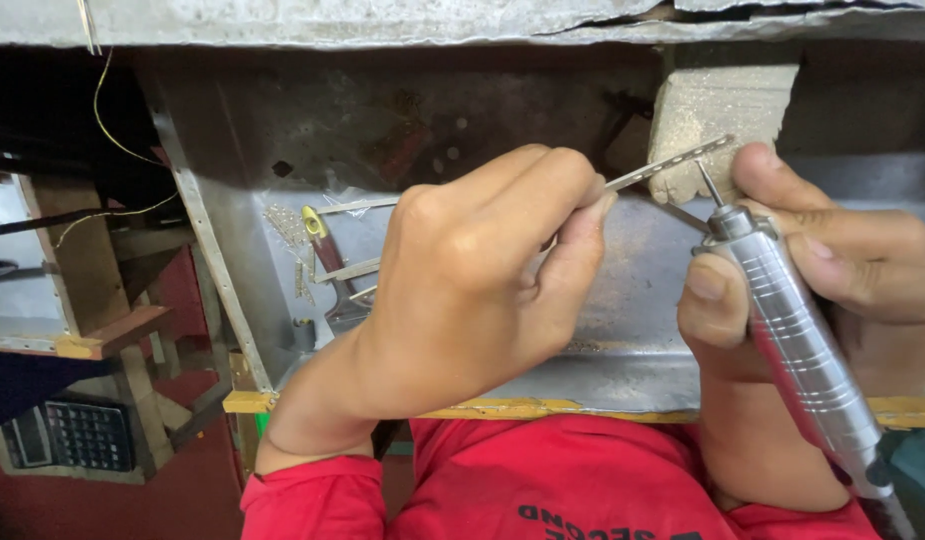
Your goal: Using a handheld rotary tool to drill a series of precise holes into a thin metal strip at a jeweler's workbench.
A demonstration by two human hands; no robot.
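From the head view, my left hand was curled tight over the middle of the worktop, pinching a thin metal strip between thumb and fingertips. The strip stuck out up and to the right, its notched free end reaching toward the far right corner, just in front of a pale stone block. I judged it light, springy and sharp-edged, apt to flex or chatter if held far from the working end, so a grip close behind the tip looked best.

My right hand was closed around a ribbed silver rotary handpiece near the right edge, forefinger and thumb close to the collar. Its fine bit pointed up, just beside the strip; I could not tell whether they touched. The tool looked stiff, smooth and somewhat slippery, its bit fragile.

Loose metal pieces lay toward the left edge, and a calculator sat below it.
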